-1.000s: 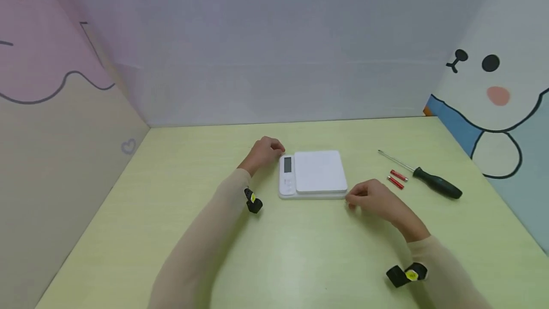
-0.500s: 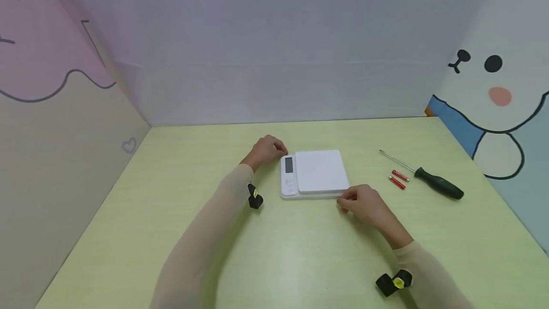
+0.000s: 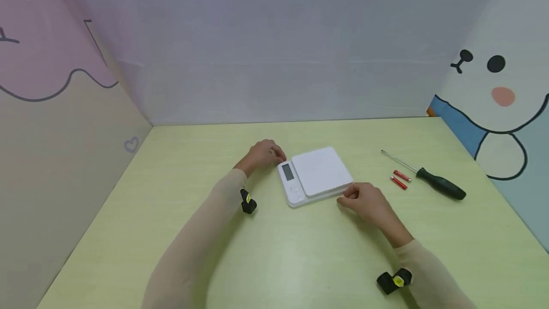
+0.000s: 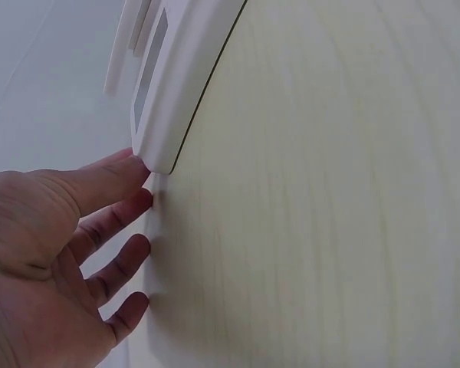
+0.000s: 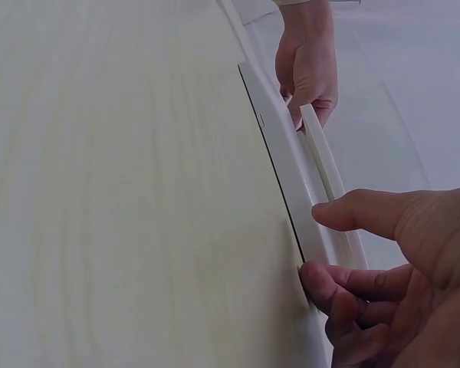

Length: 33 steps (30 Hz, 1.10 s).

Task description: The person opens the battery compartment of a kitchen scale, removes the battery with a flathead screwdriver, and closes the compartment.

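A white digital kitchen scale (image 3: 320,171) lies turned at an angle on the table, its grey display (image 3: 288,172) at the left end. My left hand (image 3: 266,152) is at its far left corner. In the left wrist view the left thumb and index finger pinch that corner (image 4: 157,153), while the other fingers spread apart below. My right hand (image 3: 364,201) is at the scale's near right corner. Seen from the right wrist, the right thumb (image 5: 360,211) lies on the side by the weighing plate (image 5: 322,153), and the curled index finger is at the bottom edge.
Two small red batteries (image 3: 401,180) lie to the right of the scale. Beside them is a screwdriver (image 3: 442,184) with a black handle, its shaft pointing to the back left. The pale yellow table (image 3: 274,261) meets a white wall behind; cartoon-printed panels stand at both sides.
The scale has swung counterclockwise, its near left corner coming toward me. My right hand first slid left along the near edge. My left hand stayed by the far left corner.
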Motion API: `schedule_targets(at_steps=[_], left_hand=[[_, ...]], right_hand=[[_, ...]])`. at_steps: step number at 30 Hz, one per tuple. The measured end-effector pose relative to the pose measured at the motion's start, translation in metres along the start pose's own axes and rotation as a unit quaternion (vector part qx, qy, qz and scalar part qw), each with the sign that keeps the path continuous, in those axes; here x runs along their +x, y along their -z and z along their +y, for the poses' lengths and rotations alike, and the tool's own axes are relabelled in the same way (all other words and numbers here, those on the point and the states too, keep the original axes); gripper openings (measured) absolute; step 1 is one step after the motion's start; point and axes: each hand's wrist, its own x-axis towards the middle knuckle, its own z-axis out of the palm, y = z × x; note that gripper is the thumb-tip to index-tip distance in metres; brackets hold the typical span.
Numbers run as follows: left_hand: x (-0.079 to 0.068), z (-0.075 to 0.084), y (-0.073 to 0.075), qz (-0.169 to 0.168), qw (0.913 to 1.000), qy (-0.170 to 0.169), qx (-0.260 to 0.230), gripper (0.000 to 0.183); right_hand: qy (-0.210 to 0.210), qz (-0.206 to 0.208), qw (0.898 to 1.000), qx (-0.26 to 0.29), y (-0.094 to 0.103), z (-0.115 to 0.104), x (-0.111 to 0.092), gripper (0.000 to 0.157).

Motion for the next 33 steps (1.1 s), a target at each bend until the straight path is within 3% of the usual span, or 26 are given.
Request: schedule_targets(at_steps=[10, 19, 24, 33], left_hand=[[-0.014, -0.013, 0.005, -0.026, 0.9975, -0.05, 0.042, 0.012], [-0.024, -0.015, 0.002, -0.039, 0.9947, -0.067, 0.068, 0.022], [-0.028, -0.015, 0.0, -0.04, 0.9931, -0.079, 0.077, 0.034], [-0.034, -0.014, -0.01, -0.038, 0.988, -0.092, 0.117, 0.058]], right_hand=[[-0.003, 0.001, 1.0, -0.015, 0.0, -0.002, 0.009, 0.054], [0.012, -0.026, 0.999, -0.036, 0.001, -0.004, 0.019, 0.076], [0.03, -0.039, 0.998, -0.044, 0.005, -0.002, 0.027, 0.08], [0.069, -0.069, 0.994, -0.041, 0.016, 0.009, 0.041, 0.073]])
